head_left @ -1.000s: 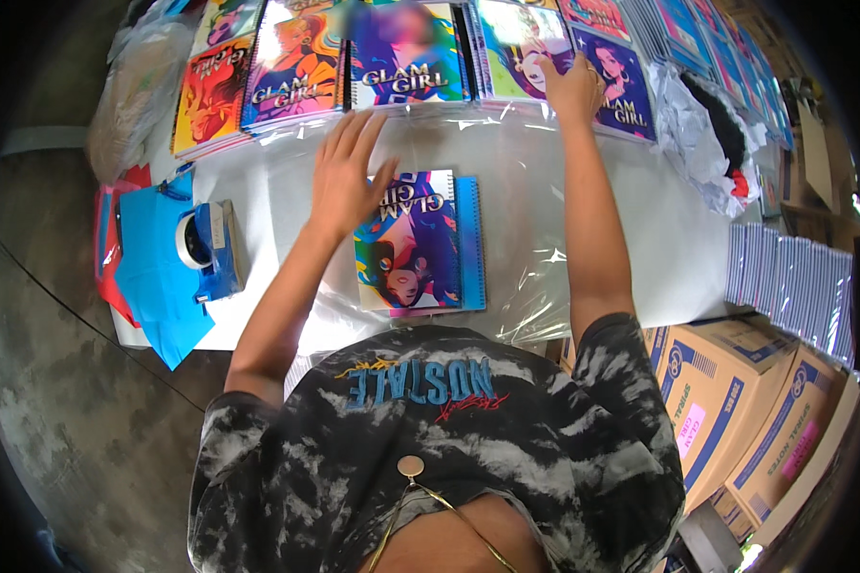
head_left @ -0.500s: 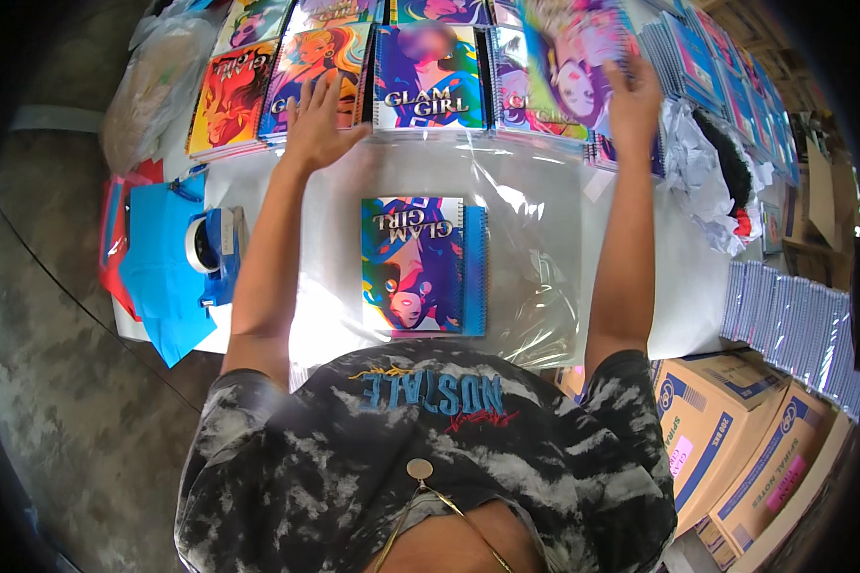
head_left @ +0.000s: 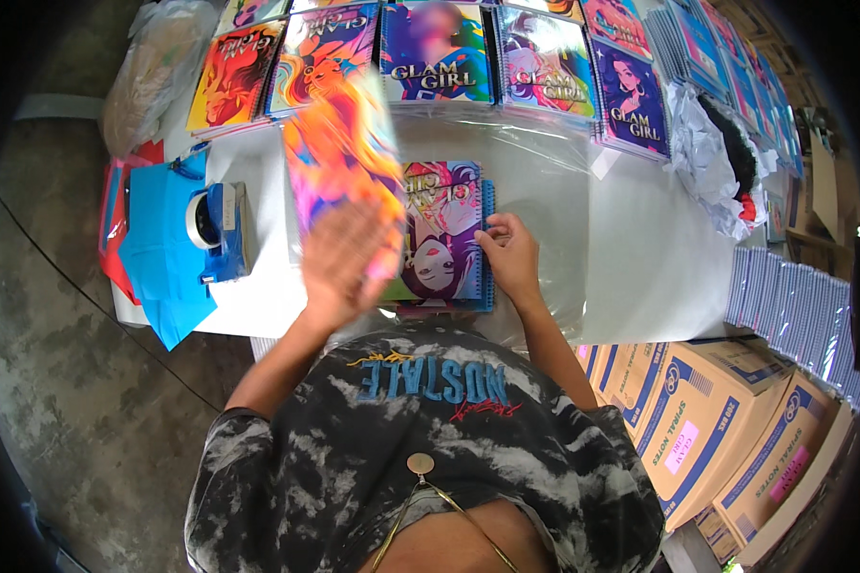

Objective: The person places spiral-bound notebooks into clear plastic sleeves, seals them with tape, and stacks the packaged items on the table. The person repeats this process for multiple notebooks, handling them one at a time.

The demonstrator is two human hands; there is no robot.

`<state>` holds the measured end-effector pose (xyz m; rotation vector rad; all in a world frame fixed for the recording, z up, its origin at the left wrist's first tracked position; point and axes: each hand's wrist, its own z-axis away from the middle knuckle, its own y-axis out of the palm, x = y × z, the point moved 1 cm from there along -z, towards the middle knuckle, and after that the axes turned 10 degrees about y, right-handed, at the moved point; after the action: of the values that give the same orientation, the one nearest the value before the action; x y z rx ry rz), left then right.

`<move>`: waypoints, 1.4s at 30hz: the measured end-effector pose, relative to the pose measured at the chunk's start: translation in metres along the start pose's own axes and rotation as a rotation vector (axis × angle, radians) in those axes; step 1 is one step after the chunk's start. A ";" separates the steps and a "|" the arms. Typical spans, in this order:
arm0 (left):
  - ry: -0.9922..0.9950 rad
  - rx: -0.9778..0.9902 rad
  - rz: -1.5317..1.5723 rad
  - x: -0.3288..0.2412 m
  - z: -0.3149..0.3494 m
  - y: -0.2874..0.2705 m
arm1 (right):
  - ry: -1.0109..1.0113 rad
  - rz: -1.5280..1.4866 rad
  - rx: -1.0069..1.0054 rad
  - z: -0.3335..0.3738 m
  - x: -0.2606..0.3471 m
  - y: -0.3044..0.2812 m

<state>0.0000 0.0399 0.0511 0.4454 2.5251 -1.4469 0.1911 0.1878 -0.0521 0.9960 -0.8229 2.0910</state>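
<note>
A spiral notebook with an orange and yellow cover [head_left: 339, 134] hangs tilted over the left side of the small stack, blurred by motion. My left hand [head_left: 346, 253] grips its near end. Under it, partly covered, a pink and purple spiral notebook [head_left: 440, 244] lies upside down on top of the stack in front of me. A blue spiral edge [head_left: 489, 196] sticks out on the stack's right. There my right hand [head_left: 512, 250] is closed, thumb and fingers at the coil side of the top notebook.
Rows of spiral notebooks [head_left: 437, 72] line the table's far side. Clear plastic film [head_left: 545, 181] covers the middle. A blue tape dispenser [head_left: 227, 229] sits left on blue sheets [head_left: 167, 258]. Crumpled plastic [head_left: 698, 153] lies right; cardboard boxes [head_left: 717, 411] stand below at the right.
My right hand brought a pink and purple notebook from the far row onto the stack. My left hand drew an orange notebook from the row back toward me.
</note>
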 end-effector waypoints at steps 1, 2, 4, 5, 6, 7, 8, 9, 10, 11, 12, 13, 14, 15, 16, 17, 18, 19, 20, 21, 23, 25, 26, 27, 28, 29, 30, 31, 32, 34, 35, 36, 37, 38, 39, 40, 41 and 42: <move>-0.006 0.118 0.000 -0.009 0.021 0.016 | -0.021 -0.009 -0.009 0.000 -0.003 -0.001; -0.045 0.186 0.023 -0.015 0.042 0.032 | -0.004 -0.002 0.008 -0.001 -0.003 -0.002; -0.034 0.159 0.034 -0.013 0.072 0.059 | 0.037 0.011 0.033 0.000 0.001 -0.007; -0.038 0.151 0.044 -0.013 0.077 0.061 | -0.010 -0.032 0.044 0.003 0.011 -0.012; -0.041 0.144 0.055 -0.012 0.079 0.061 | -0.057 -0.076 0.056 0.007 0.024 -0.020; -0.073 0.104 0.090 -0.013 0.074 0.056 | -0.099 -0.115 0.068 0.016 0.038 -0.029; -0.060 0.104 0.086 -0.014 0.075 0.057 | -0.134 -0.154 0.020 0.026 0.055 -0.041; -0.049 0.104 0.085 -0.015 0.075 0.060 | -0.167 -0.192 -0.028 0.037 0.074 -0.055; -0.031 0.104 0.086 -0.015 0.074 0.060 | -0.238 -0.216 -0.065 0.047 0.089 -0.069; -0.031 0.130 0.111 -0.015 0.073 0.060 | -0.311 -0.237 -0.099 0.056 0.103 -0.079; -0.029 0.156 0.133 -0.015 0.072 0.060 | -0.378 -0.251 -0.122 0.066 0.118 -0.085; -0.024 0.183 0.157 -0.015 0.071 0.060 | -0.376 -0.336 -0.106 0.070 0.122 -0.090; -0.021 0.209 0.180 -0.015 0.069 0.059 | -0.372 -0.419 -0.087 0.072 0.123 -0.093; -0.101 0.108 0.221 -0.004 0.065 0.058 | -0.360 -0.438 -0.071 0.071 0.122 -0.088; -0.136 0.073 0.212 0.012 0.046 0.045 | -0.349 -0.464 -0.059 0.069 0.118 -0.079; -0.142 -0.079 0.170 0.033 0.035 0.037 | -0.345 -0.494 -0.031 0.064 0.112 -0.069; -0.192 -0.152 0.000 0.051 0.013 0.026 | -0.314 -0.382 0.007 0.055 0.094 -0.060; -0.164 -0.205 -0.148 0.078 -0.006 0.016 | -0.312 -0.384 0.043 0.042 0.073 -0.045; -0.181 -0.217 -0.248 0.108 -0.019 0.006 | -0.177 -0.337 0.062 0.029 0.048 -0.031; -0.214 -0.245 -0.291 0.136 -0.029 -0.008 | -0.055 -0.272 0.085 0.021 0.028 -0.018; -0.246 -0.178 -0.492 0.195 -0.036 -0.017 | -0.052 0.118 -0.033 0.009 -0.003 0.000; -0.416 0.107 -0.640 0.226 -0.030 -0.013 | -0.075 0.292 -0.112 0.006 -0.008 0.004; -0.504 0.253 -0.708 0.244 -0.020 -0.009 | -0.097 0.278 -0.116 0.008 -0.005 0.004; -0.314 0.160 -0.784 0.279 0.014 -0.006 | -0.124 0.269 -0.096 0.011 -0.002 0.003; -0.458 0.138 -0.623 0.268 -0.002 -0.002 | -0.089 0.237 -0.093 0.012 -0.006 -0.002; -0.600 0.119 -0.471 0.236 -0.026 -0.019 | -0.064 0.200 -0.083 0.011 -0.009 -0.006; -0.756 0.099 -0.329 0.206 -0.036 -0.036 | -0.048 0.165 -0.053 0.011 -0.012 -0.007; -0.714 -0.162 -0.231 0.184 -0.032 -0.044 | -0.047 0.131 -0.030 0.012 -0.014 -0.007; -0.657 -0.418 -0.118 0.168 -0.031 -0.046 | -0.041 0.098 -0.020 0.011 -0.018 -0.009; -0.678 -0.690 0.463 0.136 -0.030 -0.047 | -0.020 0.027 -0.026 0.009 -0.022 -0.010; -0.675 -0.829 0.747 0.123 -0.029 -0.050 | -0.017 -0.008 -0.027 0.007 -0.019 -0.010; -0.692 -0.713 0.752 0.115 -0.022 -0.041 | -0.014 -0.042 -0.029 0.005 -0.017 -0.010; -0.704 -0.611 0.750 0.114 -0.006 -0.026 | -0.032 -0.052 -0.045 0.001 -0.012 -0.011; -0.573 -0.465 0.952 0.123 0.019 -0.003 | -0.053 -0.067 -0.063 -0.004 -0.008 -0.011; -0.403 -0.234 0.748 0.109 0.015 0.013 | -0.071 -0.073 -0.080 -0.009 -0.002 -0.012; -0.267 -0.037 0.511 0.105 0.021 0.025 | -0.092 -0.059 -0.085 -0.014 0.006 -0.015; -0.173 0.203 0.125 0.096 0.027 0.035 | -0.113 -0.042 -0.095 -0.019 0.015 -0.020; -0.010 0.348 -0.094 0.098 0.039 0.046 | -0.134 -0.027 -0.101 -0.025 0.023 -0.025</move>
<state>-0.0745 0.0437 -0.0362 0.3742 2.3163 -1.9281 0.1893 0.2283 -0.0396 1.0955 -0.9674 1.9560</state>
